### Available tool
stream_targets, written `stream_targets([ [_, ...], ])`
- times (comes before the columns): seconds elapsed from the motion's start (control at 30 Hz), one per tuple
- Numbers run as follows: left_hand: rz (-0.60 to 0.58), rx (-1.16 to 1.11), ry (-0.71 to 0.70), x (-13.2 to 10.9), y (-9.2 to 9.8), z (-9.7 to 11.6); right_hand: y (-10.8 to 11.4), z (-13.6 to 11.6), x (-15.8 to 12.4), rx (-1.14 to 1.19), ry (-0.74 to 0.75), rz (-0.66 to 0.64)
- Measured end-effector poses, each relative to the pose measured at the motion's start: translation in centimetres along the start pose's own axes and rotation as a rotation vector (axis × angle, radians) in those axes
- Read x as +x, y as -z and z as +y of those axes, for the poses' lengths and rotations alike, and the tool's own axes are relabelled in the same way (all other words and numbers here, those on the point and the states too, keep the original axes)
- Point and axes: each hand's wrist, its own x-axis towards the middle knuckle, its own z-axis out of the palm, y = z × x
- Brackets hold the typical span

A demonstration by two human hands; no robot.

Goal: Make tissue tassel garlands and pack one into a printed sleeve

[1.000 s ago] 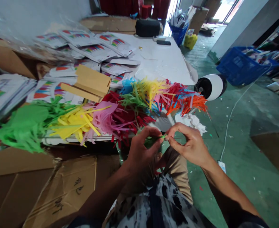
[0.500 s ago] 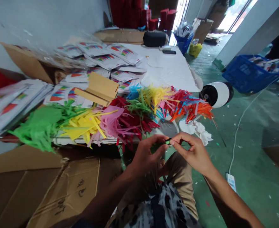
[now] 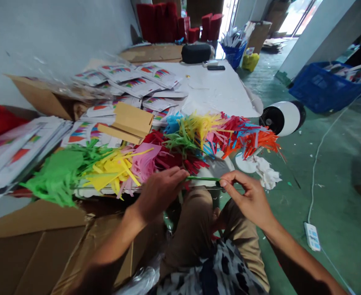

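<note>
Strip of green paper, ends pinched in grip of left hand, right hand

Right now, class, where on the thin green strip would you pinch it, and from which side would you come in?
Probably pinch the bare middle of the green strip, coming from above: it is stretched level between the left hand and right hand, which cover both ends, and the knees lie beneath.

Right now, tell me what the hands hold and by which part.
One thin green paper strip, stretched between both hands: the left hand pinches one end, the right hand pinches the other.
</note>
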Motion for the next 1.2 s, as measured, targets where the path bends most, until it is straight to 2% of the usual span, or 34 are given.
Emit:
stream_targets([
  [0.1,0.02,0.324,-0.162,2.7,2.7,-2.0,-1.5,1.9,0.8,-0.087,-0.016,-0.066],
  [0.17,0.009,0.388,-0.259,4.2,3.2,-3.4,-2.6,3.5,2.1,-0.209,-0.015,-0.041],
  [0.3,-0.001,0.328,-0.325,5.6,1.9,-5.7,-4.6,5.7,6.3,-0.554,-0.041,0.014],
  [0.4,0.024,0.286,-0.324,5.9,0.6,-6.8,-5.6,5.9,9.0,-0.733,-0.076,-0.015],
  [0.47,0.025,0.265,-0.329,6.0,0.2,-7.3,-6.1,5.4,9.5,-0.773,-0.082,-0.044],
  [0.67,-0.009,0.374,-0.339,6.3,-0.3,-8.6,-8.1,3.2,7.4,-0.676,-0.052,-0.006],
  [0.77,0.034,0.399,-0.341,6.5,0.3,-9.6,-8.9,2.8,6.8,-0.583,-0.025,-0.006],
  [0.87,0.176,0.431,-0.322,6.8,2.3,-10.4,-9.3,3.1,6.3,-0.487,0.038,0.02],
  [1.0,0.528,0.48,-0.251,7.6,5.9,-11.1,-9.0,3.9,4.6,-0.413,0.135,0.023],
  [1.07,0.639,0.446,-0.207,8.3,6.6,-11.4,-8.6,4.3,3.3,-0.367,0.158,0.008],
  [1.1,0.622,0.425,-0.197,8.6,6.5,-11.6,-8.4,4.4,2.6,-0.337,0.168,0.003],
  [1.13,0.547,0.408,-0.195,9.0,6.0,-11.8,-8.2,4.4,1.8,-0.299,0.181,0.003],
  [1.2,0.294,0.387,-0.221,9.6,4.4,-12.3,-7.4,3.8,0.5,-0.19,0.211,0.002],
])
